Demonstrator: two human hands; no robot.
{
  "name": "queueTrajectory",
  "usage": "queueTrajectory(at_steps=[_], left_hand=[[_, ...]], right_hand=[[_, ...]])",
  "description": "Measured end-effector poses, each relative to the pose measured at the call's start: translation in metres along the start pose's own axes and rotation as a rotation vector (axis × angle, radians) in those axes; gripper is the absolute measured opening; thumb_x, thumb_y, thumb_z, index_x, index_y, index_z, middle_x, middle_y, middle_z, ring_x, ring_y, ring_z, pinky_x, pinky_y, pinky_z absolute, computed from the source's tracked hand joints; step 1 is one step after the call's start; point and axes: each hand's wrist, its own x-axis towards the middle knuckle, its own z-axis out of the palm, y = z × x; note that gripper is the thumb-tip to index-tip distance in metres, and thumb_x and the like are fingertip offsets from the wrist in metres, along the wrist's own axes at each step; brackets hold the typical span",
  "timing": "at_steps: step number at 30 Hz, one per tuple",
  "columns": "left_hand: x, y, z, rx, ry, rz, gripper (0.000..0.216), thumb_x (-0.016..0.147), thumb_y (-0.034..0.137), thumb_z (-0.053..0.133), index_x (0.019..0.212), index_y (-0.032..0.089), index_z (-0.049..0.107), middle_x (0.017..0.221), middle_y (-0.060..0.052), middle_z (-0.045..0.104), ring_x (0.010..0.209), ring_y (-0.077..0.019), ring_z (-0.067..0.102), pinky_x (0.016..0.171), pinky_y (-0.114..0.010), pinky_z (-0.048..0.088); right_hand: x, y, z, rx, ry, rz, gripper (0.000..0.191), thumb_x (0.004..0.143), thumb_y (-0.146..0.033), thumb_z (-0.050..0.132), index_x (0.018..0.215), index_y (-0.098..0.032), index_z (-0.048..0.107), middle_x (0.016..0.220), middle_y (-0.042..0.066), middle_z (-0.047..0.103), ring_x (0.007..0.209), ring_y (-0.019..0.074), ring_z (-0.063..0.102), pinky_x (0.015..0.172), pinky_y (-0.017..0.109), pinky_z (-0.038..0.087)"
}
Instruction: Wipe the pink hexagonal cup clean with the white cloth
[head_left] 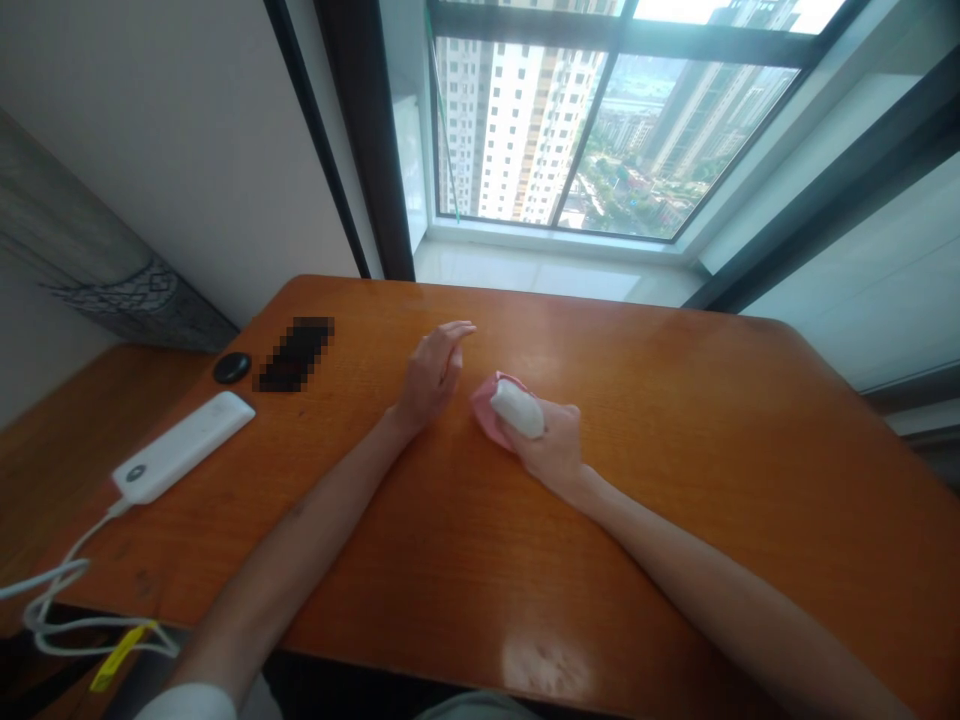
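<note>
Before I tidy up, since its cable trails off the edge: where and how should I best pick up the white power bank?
Probably across the long sides of the white power bank, near its middle, coming from above. It lies flat and slim on the wooden table, clear of both hands, with its cable leaving the near-left end, so a mid-body grip avoids tugging the plug.

On the orange wooden table [675,450], a white power bank [184,446] lies near its left edge with a white cable [60,590] trailing off, a black round disc [232,367] just beyond.

High-rise apartment room: wooden desk [675,450] beside window [600,120] overlooking towers.
</note>
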Motion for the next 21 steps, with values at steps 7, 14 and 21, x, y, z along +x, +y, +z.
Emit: queueTrajectory(at_steps=[7,14,21], left_hand=[[-0.003,0.004,0.030,-0.006,-0.200,0.503,0.095,0.111,0.080,0.070,0.189,0.035,0.041,0.194,-0.022,0.047,0.183,-0.0473,0.045,0.149,-0.073,0.038],[0.001,-0.012,0.047,0.107,-0.241,0.543,0.097,0.099,0.073,0.092,0.181,0.042,0.052,0.201,-0.017,0.035,0.183,-0.0502,0.039,0.140,-0.075,0.050],[-0.003,-0.022,0.061,0.021,-0.301,0.388,0.097,0.094,0.068,0.097,0.176,0.042,0.051,0.194,-0.019,0.038,0.171,-0.0499,0.047,0.136,-0.081,0.051]], right_hand=[[0.029,-0.004,0.018,0.665,0.327,0.634,0.048,0.095,-0.069,0.088,0.082,-0.026,0.070,0.070,-0.006,0.059,0.063,0.0142,0.049,0.057,0.028,0.046],[0.043,0.003,0.033,0.797,0.378,0.698,0.041,0.094,-0.063,0.084,0.084,-0.028,0.065,0.078,-0.005,0.062,0.074,0.0170,0.054,0.065,0.029,0.052],[0.050,0.028,0.033,0.737,0.299,0.477,0.038,0.108,-0.055,0.064,0.083,-0.028,0.053,0.082,-0.004,0.051,0.076,0.0172,0.047,0.074,0.030,0.053]])
